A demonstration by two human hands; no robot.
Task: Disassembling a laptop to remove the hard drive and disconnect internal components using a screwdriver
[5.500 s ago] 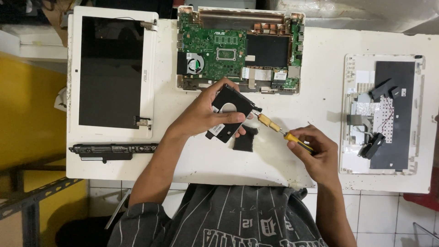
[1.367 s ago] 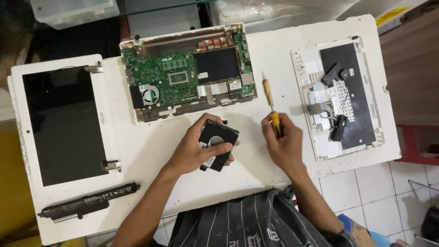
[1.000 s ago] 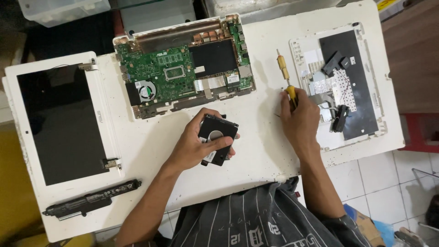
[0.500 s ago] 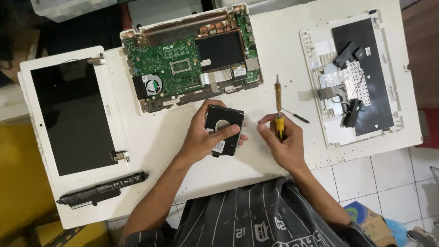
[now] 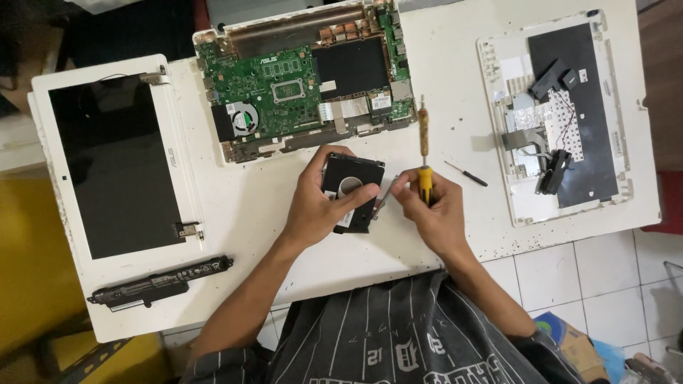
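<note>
While my left hand (image 5: 316,206) grips the hard drive (image 5: 350,186), my right hand (image 5: 434,210) clutches the screwdriver (image 5: 424,153); I'd keep the drive flat, tip square.

Only one view here, a head-worn camera looking pretty much straight down on the white worktable (image 5: 455,92) from a moderate height, so nearly the whole top fits in frame. The wearer's striped dark shirt (image 5: 398,334) sits at 6 o'clock, the opened laptop base with its green circuit board (image 5: 284,85) at 12, and white floor tiles (image 5: 590,277) show around 4 to 5.
</note>
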